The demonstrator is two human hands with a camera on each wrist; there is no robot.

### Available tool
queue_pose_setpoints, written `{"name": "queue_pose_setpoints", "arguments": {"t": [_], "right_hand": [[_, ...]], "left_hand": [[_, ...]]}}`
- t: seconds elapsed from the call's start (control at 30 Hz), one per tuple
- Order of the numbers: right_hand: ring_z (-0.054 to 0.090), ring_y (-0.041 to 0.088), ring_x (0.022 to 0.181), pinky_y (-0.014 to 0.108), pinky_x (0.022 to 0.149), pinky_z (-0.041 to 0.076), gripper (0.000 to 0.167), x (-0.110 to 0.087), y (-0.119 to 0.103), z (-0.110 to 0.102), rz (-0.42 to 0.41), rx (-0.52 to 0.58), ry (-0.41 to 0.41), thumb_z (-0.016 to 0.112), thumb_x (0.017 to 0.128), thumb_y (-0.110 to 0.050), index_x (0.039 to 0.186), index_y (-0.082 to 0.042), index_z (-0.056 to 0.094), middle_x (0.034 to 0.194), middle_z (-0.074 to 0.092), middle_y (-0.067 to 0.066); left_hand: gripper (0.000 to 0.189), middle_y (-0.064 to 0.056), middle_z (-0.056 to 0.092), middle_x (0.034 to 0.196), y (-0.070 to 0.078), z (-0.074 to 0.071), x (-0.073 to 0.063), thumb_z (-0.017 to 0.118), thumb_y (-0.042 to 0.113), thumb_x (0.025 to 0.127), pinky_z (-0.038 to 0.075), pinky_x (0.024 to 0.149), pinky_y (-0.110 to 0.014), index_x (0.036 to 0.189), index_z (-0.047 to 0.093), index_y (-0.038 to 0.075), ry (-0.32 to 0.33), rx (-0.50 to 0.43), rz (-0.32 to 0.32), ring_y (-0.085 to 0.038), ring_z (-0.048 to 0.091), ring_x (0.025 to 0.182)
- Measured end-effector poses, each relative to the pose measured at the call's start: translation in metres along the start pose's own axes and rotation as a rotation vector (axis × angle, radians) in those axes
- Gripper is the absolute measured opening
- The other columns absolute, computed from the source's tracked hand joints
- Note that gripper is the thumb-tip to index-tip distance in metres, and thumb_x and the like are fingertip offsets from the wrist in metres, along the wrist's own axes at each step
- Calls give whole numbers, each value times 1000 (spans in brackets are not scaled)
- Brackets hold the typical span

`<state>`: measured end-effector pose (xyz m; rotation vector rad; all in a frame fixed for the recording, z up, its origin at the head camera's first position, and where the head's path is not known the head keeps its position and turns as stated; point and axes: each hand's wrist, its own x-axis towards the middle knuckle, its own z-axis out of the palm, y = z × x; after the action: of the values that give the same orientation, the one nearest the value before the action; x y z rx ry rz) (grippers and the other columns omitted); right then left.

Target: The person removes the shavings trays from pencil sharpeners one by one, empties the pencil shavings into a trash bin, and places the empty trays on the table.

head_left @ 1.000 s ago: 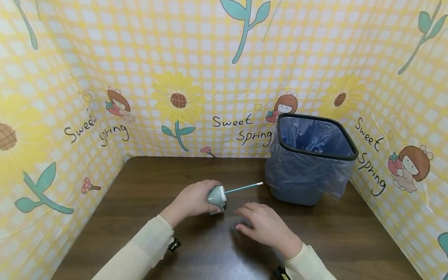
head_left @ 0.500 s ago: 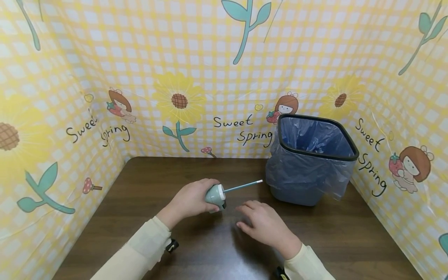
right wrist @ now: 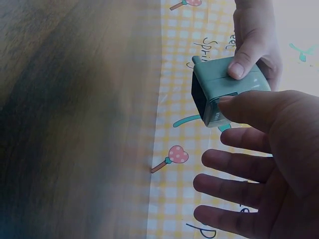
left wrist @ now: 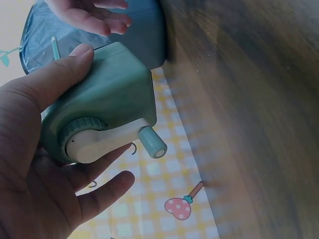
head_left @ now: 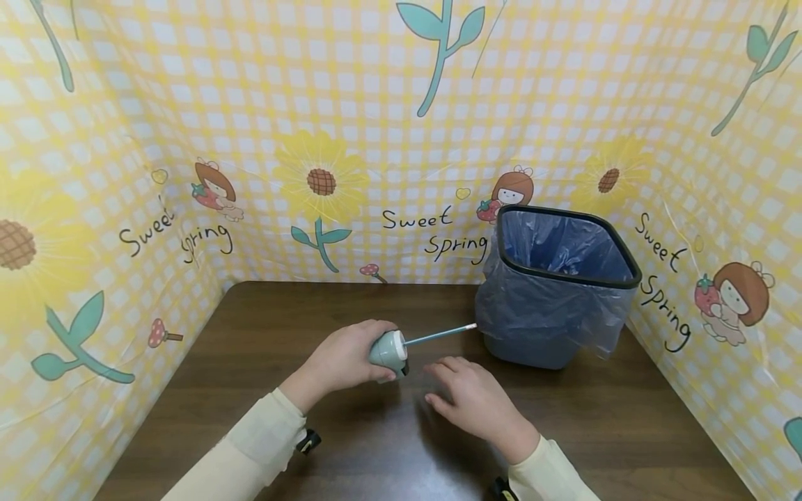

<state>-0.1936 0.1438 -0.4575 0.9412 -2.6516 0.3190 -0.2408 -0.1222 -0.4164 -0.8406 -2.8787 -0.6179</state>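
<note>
Worktop and surroundings, from near to far. Two cream sleeves (head_left: pixel 260 438), each with a black wrist strap (head_left: pixel 308 442), reach over a dark brown wood-grained table (head_left: pixel 269 316) that reflects light in its near middle. The left hand (head_left: pixel 338 358) clasps a green crank sharpener (head_left: pixel 390 350), thumb on one side, at about mid-table; whether its base meets the wood cannot be told. The right hand (head_left: pixel 473 400), apart from it, holds nothing, its fingers extended and spread in the right wrist view. A light-blue pencil (head_left: pixel 441 334) projects from the sharpener's white face toward a grey bin (head_left: pixel 529 353); whether the pale tip touches the plastic liner (head_left: pixel 545 306) cannot be told.

Count: two hands, one sharpener with one crank (left wrist: pixel 107 141), one pencil, one bin, one liner. The yellow-checked cloth (head_left: pixel 363 76) bears, in the head view, three sunflowers, three strawberry-holding figures and three "Sweet Spring" legends.

Edges: a narrow gap separates the right fingertips from the sharpener, and a strip of wood the right hand from the bin. Wider wood extends left of the left hand. The bin stands at far right, its black-rimmed mouth upward. Cloth bounds the table left, right and behind; the far-left corner is rounded.
</note>
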Motion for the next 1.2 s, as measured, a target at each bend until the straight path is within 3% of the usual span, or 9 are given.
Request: {"name": "queue_pose_setpoints", "arguments": {"t": [0.43,0.8,1.2], "right_hand": [[65,22,116,42,95,55,48,2,-1,0,67,84,-26,75,93,-41,132,-15,66,125,68,0],[62,22,124,46,99,53,48,4,-3,-2,200,298,-69,76,93,-37,135,-16,65,134,65,3],[60,20,128,46,100,52,55,4,-2,3,225,337,-43,78,91,-39,139,-18,61,140,62,-1]], "left_hand": [[76,5,67,124,10,-7,-2,93,43,72,55,86,-38,138,59,24,4,-18,31,-13,65,99],[77,6,66,126,18,-12,-6,92,46,73,55,85,-35,139,57,25,-9,-5,63,-11,65,100],[76,6,67,124,25,-14,-9,92,44,74,55,82,-35,139,58,23,-8,12,104,-11,65,97]]}}
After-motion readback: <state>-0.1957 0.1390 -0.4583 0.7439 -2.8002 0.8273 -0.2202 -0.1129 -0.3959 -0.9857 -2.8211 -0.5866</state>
